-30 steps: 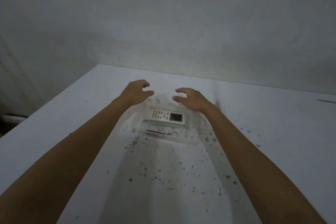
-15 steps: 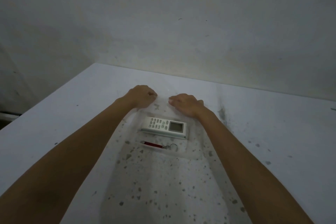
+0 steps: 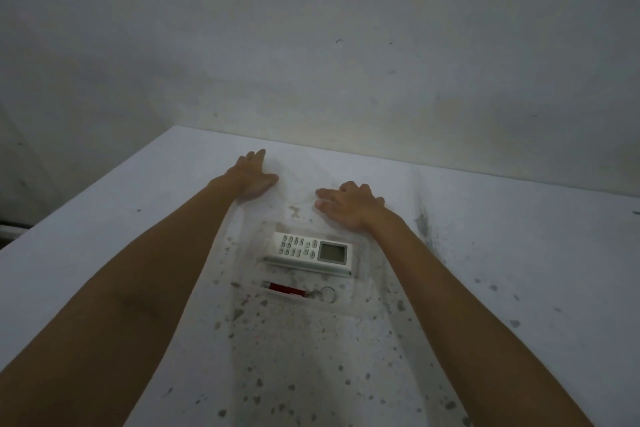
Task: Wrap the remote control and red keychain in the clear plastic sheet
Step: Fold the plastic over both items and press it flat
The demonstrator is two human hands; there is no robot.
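A white remote control (image 3: 309, 253) with grey buttons and a small screen lies crosswise on the table. Just in front of it lies the red keychain (image 3: 287, 289) with a metal ring at its right end. Both sit under or within the clear plastic sheet (image 3: 311, 357), which is speckled with dark flecks and runs toward me. My left hand (image 3: 254, 174) lies flat, fingers spread, on the sheet's far left part. My right hand (image 3: 348, 206) presses flat on the sheet just beyond the remote's right end. Neither hand grips anything.
The white table (image 3: 519, 253) meets a pale wall (image 3: 346, 45) at its far edge. The table's left edge runs diagonally, with a dark gap beyond it. Dark smudges mark the table right of my right wrist.
My hands came down from hovering with curled fingers, closed on the sheet beyond the remote, then flattened. The left hand slid farther away and left.
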